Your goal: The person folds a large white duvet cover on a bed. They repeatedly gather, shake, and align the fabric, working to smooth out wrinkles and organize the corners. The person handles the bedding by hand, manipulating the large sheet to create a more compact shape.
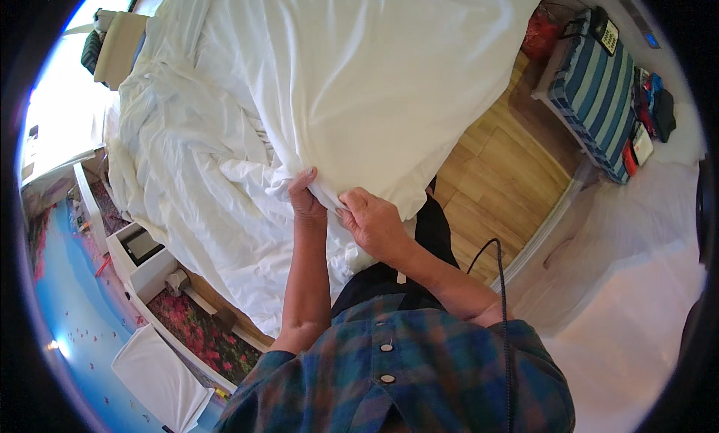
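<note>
A large white sheet [374, 96] stretches away from me, smooth toward the right. My left hand [305, 195] is closed on its near edge, thumb uppermost. Just to the right, my right hand [371, 220] pinches the same edge, the fingertips close to the left hand. Between and beyond the hands the cloth gathers into folds. Rumpled white bedding [202, 156] lies to the left and runs down past my left forearm. What lies under the sheet is hidden.
A seat with a blue striped cover [595, 89] stands at the right, with a telephone [605, 30] on it. Wooden floor [494, 163] shows between it and the sheet. At left are an open white drawer [142, 257] and a white cloth [161, 377]. A black cable [500, 283] hangs by my right arm.
</note>
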The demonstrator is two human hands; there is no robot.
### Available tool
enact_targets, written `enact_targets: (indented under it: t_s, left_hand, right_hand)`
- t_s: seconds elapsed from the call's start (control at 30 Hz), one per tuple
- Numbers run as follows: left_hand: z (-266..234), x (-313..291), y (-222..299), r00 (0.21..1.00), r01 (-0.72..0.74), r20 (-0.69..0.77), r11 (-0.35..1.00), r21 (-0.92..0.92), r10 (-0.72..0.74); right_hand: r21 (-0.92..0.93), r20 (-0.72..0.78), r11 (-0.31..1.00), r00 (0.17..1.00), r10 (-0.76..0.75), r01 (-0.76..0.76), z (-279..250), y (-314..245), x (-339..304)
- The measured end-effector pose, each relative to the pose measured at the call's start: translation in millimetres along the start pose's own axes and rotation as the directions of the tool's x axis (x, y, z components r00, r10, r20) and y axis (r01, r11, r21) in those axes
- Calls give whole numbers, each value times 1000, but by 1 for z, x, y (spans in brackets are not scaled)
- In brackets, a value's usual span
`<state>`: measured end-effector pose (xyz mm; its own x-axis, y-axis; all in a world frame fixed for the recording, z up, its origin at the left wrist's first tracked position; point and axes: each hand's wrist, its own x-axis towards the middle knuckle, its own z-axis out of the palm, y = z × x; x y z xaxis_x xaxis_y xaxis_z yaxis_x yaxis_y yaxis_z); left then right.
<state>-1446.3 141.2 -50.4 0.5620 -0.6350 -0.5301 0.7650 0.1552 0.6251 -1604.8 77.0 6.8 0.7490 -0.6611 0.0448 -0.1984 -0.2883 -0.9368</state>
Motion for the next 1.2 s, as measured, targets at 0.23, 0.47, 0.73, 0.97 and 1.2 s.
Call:
enact_targets:
  t_s: [0.23, 0.47, 0.73, 0.97, 1.2]
  left_hand:
    - [4, -4, -25, 965, 252, 56, 964, 82, -257]
    - [11, -12, -25, 866, 489, -43, 828, 275, -498]
    - [25, 2, -23, 911, 408, 126, 900, -155, -392]
    - [23, 1, -49, 946, 324, 105, 888, -327, -307]
    - [4, -1, -57, 924, 378, 143, 900, -219, -353]
  right_hand:
    - [321, -106, 929, 968, 229, -185, -32, -4, 6]
    - [499, -522, 854, 736, 430, -146, -114, 35, 54]
    - [854, -335, 517, 697, 634, -60, -121, 34, 61]
    - [886, -166, 427, 739, 653, -179, -79, 48, 41]
    - [280, 15, 921, 961, 276, -269, -30, 19, 13]
